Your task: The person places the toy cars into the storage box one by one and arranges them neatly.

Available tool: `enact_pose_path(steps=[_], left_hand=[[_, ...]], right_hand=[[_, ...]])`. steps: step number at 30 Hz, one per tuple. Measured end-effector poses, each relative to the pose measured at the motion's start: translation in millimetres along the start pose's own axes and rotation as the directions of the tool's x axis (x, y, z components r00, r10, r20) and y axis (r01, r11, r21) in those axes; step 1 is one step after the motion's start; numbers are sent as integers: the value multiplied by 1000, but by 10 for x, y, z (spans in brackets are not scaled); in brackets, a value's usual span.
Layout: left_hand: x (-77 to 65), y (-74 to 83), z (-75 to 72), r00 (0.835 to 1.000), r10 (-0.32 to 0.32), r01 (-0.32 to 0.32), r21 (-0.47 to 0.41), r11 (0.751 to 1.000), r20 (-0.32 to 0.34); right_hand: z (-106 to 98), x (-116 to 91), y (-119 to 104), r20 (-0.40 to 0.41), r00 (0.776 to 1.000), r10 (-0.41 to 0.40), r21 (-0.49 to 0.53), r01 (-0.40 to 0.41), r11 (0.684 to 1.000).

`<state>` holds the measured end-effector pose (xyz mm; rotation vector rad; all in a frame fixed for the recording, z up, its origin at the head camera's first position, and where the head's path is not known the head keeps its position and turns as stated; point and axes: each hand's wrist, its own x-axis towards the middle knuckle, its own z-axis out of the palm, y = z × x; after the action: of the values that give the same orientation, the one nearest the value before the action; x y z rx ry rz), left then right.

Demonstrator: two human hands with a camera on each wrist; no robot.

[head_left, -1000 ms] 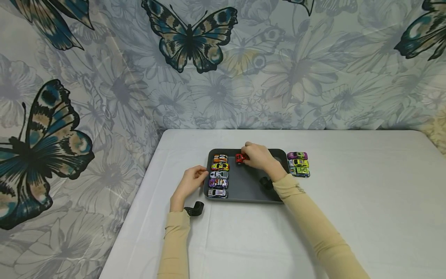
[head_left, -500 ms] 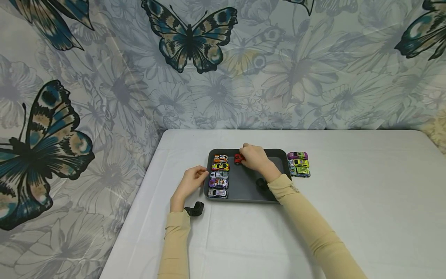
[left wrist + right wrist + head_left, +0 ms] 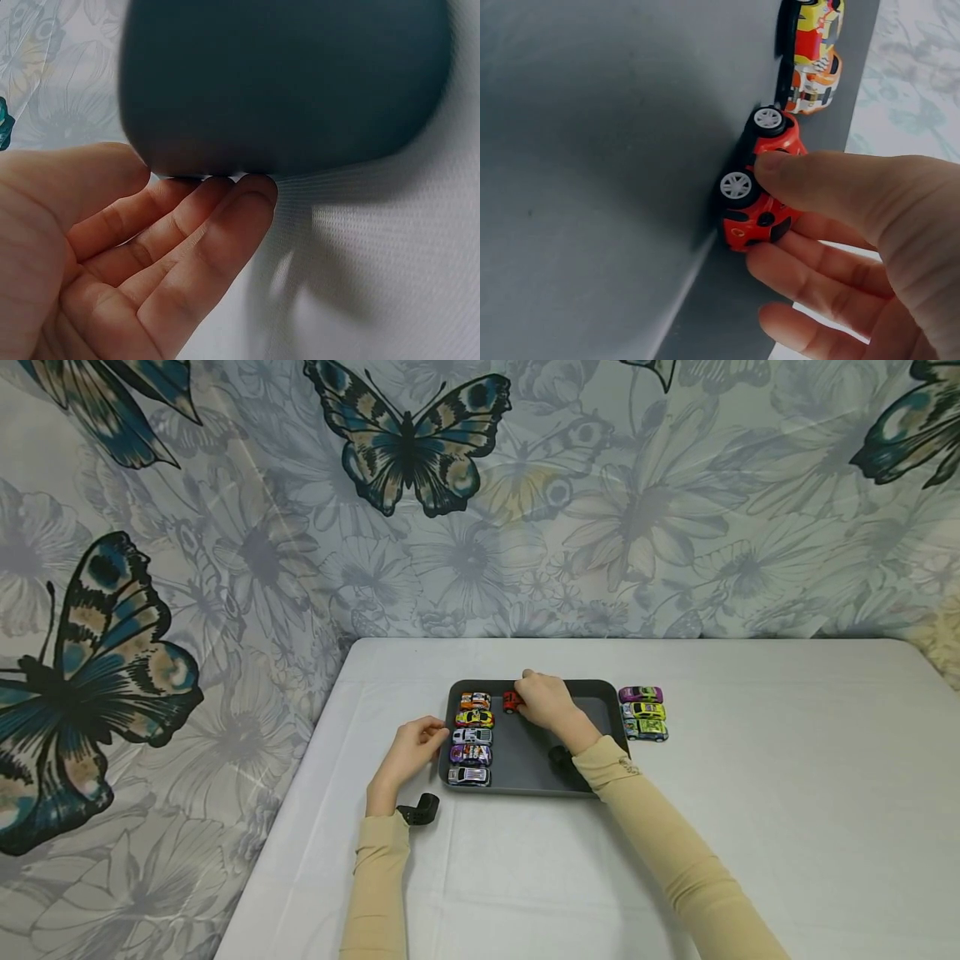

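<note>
A dark grey rectangular tray (image 3: 525,792) lies on the white-covered table. My right hand (image 3: 546,697) reaches over its far side and pinches a red toy car (image 3: 512,702) between thumb and fingers. In the right wrist view, the red toy car (image 3: 761,180) is tipped with its white-spoked wheels showing, beside an orange-and-white toy car (image 3: 814,86). My left hand (image 3: 408,747) holds the tray's left edge, thumb and fingertips (image 3: 255,187) right at it in the left wrist view. Several toy cars (image 3: 471,737) stand in a column along the tray's left side.
Three toy cars, purple, yellow and green (image 3: 643,712), stand on the table just right of the tray. A black wrist camera (image 3: 420,810) sits by the left sleeve. Behind the table hangs butterfly-patterned cloth (image 3: 465,577).
My right hand has shifted slightly left with the red toy car, toward the column of cars, and barely moves over the last half second. The left hand stays at the tray's edge.
</note>
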<state>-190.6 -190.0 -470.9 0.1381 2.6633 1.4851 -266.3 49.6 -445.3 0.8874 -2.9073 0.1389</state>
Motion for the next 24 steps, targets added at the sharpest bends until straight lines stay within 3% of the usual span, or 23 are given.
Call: enact_pose_path(steps=[7,24], left_hand=[[-5,16,0,1000,0,0,6,1000,-4],[-12,14,1,1000,1,-1,-6,1000,-7]], right_hand=[[24,-10,9,-28,1000,-8,26,9,1000],[-4,-51,-22,-50,999,-3,-24,2,1000]])
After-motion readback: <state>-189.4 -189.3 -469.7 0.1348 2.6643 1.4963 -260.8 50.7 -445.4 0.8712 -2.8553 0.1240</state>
